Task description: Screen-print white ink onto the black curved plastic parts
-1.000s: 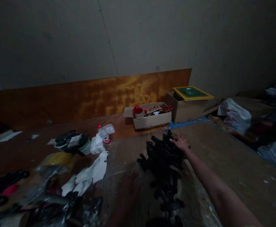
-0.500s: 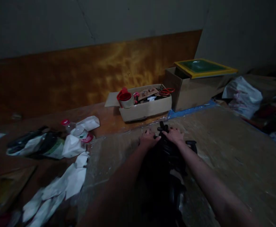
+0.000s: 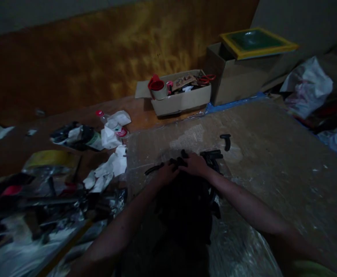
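A dark heap of black, handle-like pieces (image 3: 186, 215) lies in front of me on the plastic-covered surface, its details lost in shadow. My left hand (image 3: 167, 173) curls over pieces at the heap's far left edge. Beside it, my right hand (image 3: 196, 164) is closed round the far end of the same heap, fingers bent over black pieces. More black pieces stick out past my right wrist. One curved black piece (image 3: 226, 141) lies apart, beyond my right hand.
An open carton (image 3: 182, 102) with tape rolls and red-handled scissors stands by the wall. Next to it is a bigger box (image 3: 237, 79) under a yellow-framed green panel (image 3: 256, 41). A bottle (image 3: 100, 114), torn white paper (image 3: 118, 159) and a yellow tape roll (image 3: 50, 159) lie left.
Both hands have drawn nearer to me, over the heap's far end, and their fingers are more curled. A curved black piece now lies apart beyond them. My view has tilted down.
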### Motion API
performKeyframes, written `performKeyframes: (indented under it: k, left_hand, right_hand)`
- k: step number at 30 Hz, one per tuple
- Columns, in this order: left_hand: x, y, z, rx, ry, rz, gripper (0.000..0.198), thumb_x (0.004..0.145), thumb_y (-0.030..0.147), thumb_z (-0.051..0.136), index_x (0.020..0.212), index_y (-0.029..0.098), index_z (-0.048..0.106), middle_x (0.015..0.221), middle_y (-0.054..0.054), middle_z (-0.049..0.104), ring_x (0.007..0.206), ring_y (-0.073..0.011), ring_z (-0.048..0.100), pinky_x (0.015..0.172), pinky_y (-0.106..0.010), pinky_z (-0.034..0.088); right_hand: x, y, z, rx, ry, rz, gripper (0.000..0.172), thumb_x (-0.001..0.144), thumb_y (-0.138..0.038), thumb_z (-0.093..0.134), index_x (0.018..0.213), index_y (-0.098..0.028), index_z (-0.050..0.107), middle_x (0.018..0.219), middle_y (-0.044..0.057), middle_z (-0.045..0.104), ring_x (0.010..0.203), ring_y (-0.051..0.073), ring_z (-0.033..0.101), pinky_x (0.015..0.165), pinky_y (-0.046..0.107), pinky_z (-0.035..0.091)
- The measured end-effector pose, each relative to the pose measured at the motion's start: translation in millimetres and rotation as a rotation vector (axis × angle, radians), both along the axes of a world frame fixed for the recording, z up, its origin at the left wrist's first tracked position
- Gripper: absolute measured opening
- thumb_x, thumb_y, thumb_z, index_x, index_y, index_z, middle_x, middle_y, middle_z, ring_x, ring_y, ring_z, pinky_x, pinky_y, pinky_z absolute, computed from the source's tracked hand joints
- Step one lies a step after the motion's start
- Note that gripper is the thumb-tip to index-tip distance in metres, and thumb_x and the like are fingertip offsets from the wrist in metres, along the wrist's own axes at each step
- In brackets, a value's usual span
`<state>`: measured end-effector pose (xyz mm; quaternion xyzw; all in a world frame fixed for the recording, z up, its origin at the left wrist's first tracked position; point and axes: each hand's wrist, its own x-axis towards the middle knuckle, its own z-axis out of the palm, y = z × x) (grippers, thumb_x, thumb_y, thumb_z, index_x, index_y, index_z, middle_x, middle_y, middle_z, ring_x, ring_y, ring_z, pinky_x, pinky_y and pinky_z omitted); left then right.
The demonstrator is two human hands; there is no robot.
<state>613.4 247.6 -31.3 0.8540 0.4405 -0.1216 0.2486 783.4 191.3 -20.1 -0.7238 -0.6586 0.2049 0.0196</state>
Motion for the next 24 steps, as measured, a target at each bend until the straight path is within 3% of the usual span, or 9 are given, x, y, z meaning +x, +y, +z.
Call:
performKeyframes:
  k: [4,7,9,12,14,15,19,21,24]
  left_hand:
    - [-40,-35,10.1,-0.090,-0.025,-0.002,0.048,0.097,0.049,0.036,0.123,0.023,0.067,0.127,-0.009,0.068,0.116,-0.0255,0.064,0.100,-0.036,0.047]
    - [-65,-30,15.7,-0.127,-0.054,0.057,0.050,0.096,0.053,0.036,0.113,0.022,0.071,0.112,-0.009,0.075,0.105,-0.0267,0.069,0.092,-0.036,0.051]
    - [-75,-12,15.0,-0.049,-0.098,0.160,0.051,0.096,0.053,0.036,0.113,0.020,0.071,0.110,-0.010,0.075,0.103,-0.0268,0.070,0.090,-0.037,0.051]
    - [-78,21,1.3,0.166,-0.127,0.250,0.050,0.096,0.049,0.038,0.123,0.018,0.066,0.126,-0.012,0.069,0.117,-0.0266,0.063,0.101,-0.039,0.047]
    - [-75,32,-15.0,0.234,-0.071,0.225,0.050,0.095,0.049,0.044,0.131,0.020,0.062,0.144,-0.013,0.057,0.133,-0.0285,0.051,0.111,-0.043,0.038]
    - [-73,32,-23.3,0.237,-0.031,0.201,0.053,0.093,0.052,0.047,0.135,0.023,0.060,0.151,-0.012,0.049,0.139,-0.0308,0.044,0.114,-0.047,0.034]
    - [-71,8,-41.9,0.167,0.056,0.109,0.060,0.088,0.069,0.043,0.137,0.038,0.057,0.160,-0.005,0.036,0.146,-0.0375,0.031,0.113,-0.061,0.027]
    - [-75,-9,-39.6,0.143,0.049,0.077,0.057,0.090,0.069,0.038,0.136,0.040,0.058,0.159,-0.002,0.039,0.144,-0.0356,0.034,0.113,-0.060,0.028]
    - [-84,-32,-29.2,0.106,0.050,0.098,0.053,0.092,0.066,0.037,0.132,0.040,0.061,0.154,0.001,0.047,0.138,-0.0326,0.041,0.112,-0.056,0.033]
  right_hand:
    - [-9,-34,14.8,-0.038,0.074,0.152,0.043,0.089,-0.055,0.058,0.122,-0.030,0.071,0.138,0.011,0.058,0.127,0.033,0.052,0.101,0.047,0.042]
    - [42,-27,18.6,-0.083,0.285,0.191,0.045,0.088,-0.058,0.059,0.123,-0.032,0.069,0.127,0.005,0.067,0.116,0.028,0.061,0.096,0.037,0.047]
    - [91,-12,13.3,0.012,0.293,-0.028,0.045,0.093,-0.056,0.051,0.124,-0.029,0.069,0.121,0.005,0.070,0.114,0.026,0.063,0.097,0.035,0.046]
    - [149,12,-12.5,0.147,0.053,-0.573,0.053,0.093,-0.051,0.053,0.134,-0.019,0.062,0.133,0.016,0.062,0.128,0.033,0.052,0.107,0.047,0.039]
    - [163,21,-38.0,0.132,-0.008,-0.748,0.062,0.089,-0.054,0.057,0.140,-0.018,0.057,0.147,0.020,0.047,0.135,0.037,0.044,0.109,0.052,0.036]
    - [161,23,-50.5,0.127,-0.004,-0.755,0.062,0.089,-0.055,0.058,0.140,-0.020,0.057,0.153,0.019,0.040,0.137,0.037,0.041,0.110,0.052,0.035]
    - [122,15,-78.9,0.140,0.104,-0.445,0.043,0.094,-0.051,0.051,0.122,-0.025,0.071,0.158,0.006,0.036,0.142,0.029,0.037,0.117,0.044,0.028]
    - [97,5,-77.2,0.087,0.167,-0.271,0.043,0.097,-0.051,0.044,0.111,-0.025,0.076,0.156,0.004,0.040,0.143,0.026,0.036,0.119,0.043,0.025]
    - [62,-13,-64.3,0.011,0.192,-0.160,0.050,0.099,-0.055,0.038,0.111,-0.024,0.075,0.157,0.004,0.040,0.143,0.026,0.035,0.120,0.042,0.022]
